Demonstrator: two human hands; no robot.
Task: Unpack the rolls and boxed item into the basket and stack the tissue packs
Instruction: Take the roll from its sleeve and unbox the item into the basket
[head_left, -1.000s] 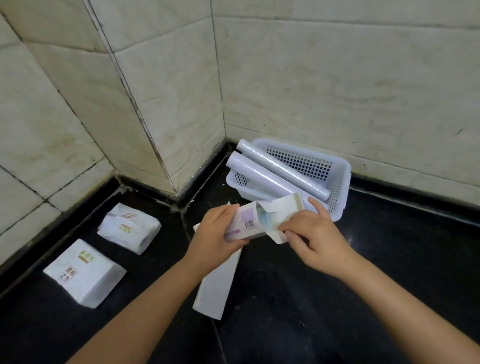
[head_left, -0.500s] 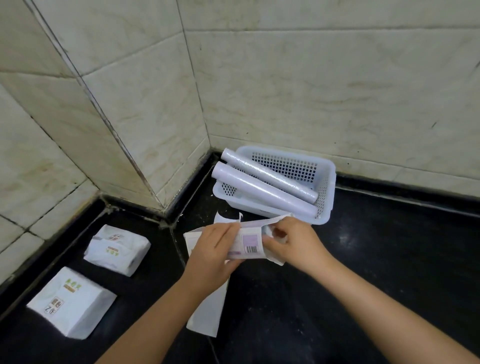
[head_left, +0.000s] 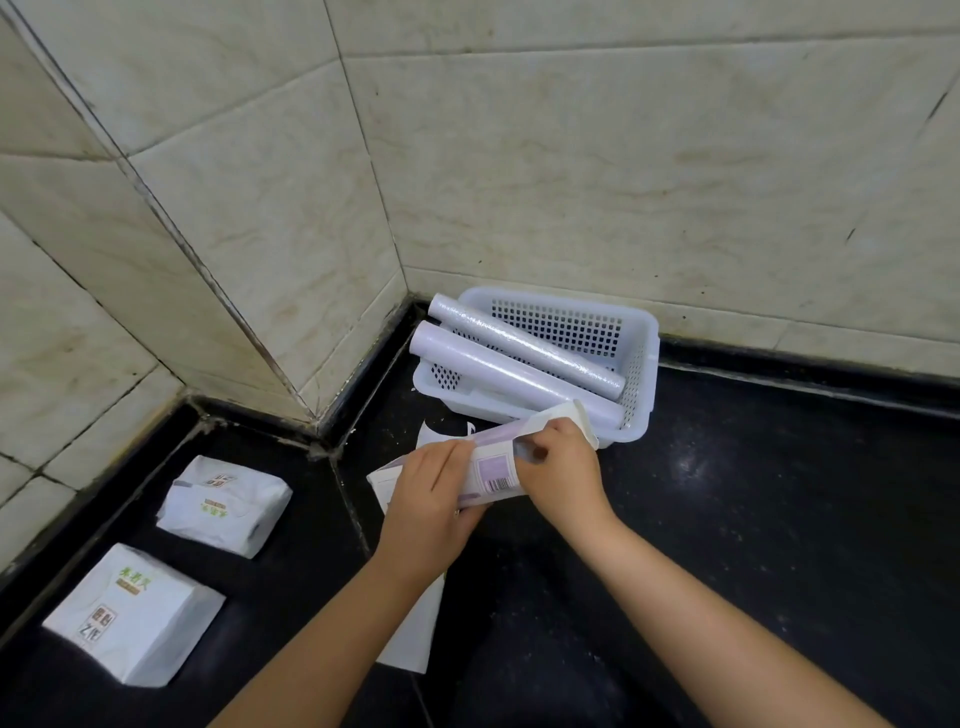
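Observation:
A white perforated basket (head_left: 641, 358) stands in the tiled corner with two pale purple rolls (head_left: 519, 364) lying slantwise in it. Just in front of it I hold a white and purple carton (head_left: 493, 470) with a barcode. My left hand (head_left: 428, 499) grips its near end. My right hand (head_left: 563, 467) is closed on its far, open end, where a flap sticks up. Two white tissue packs lie apart on the dark floor at left, one nearer the wall (head_left: 226, 501) and one closer to me (head_left: 132, 613).
Another flat white carton (head_left: 413, 623) lies on the black floor under my left forearm. Beige tiled walls close the corner at left and behind the basket. Black floor stretches to the right.
The carton has come down a little and tilted flatter. My right hand moved from the open flap onto the carton's end, fingers closed over it. The view shifted slightly.

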